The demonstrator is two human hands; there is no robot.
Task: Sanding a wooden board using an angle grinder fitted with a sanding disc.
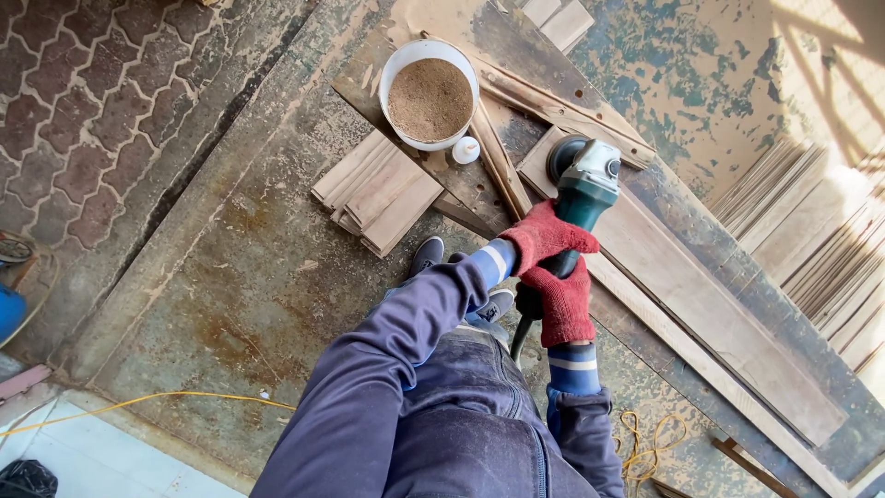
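Note:
Both my hands wear red knit gloves and grip a green angle grinder (590,180). My left hand (546,236) wraps the grinder's body near the front. My right hand (566,302) holds the rear of the handle, where a dark cord leaves it. The grinder's grey head and disc rest on the near end of a long pale wooden plank (710,314), which lies on a worn dark board and runs diagonally to the lower right. My blue sleeves, trousers and one shoe (426,254) fill the lower middle.
A white bucket of sawdust (429,97) stands beyond the grinder, with a small white cap (466,149) beside it. A stack of short boards (378,192) lies to the left. Thin slats (816,217) lean at right. Yellow cable (138,404) crosses the concrete floor.

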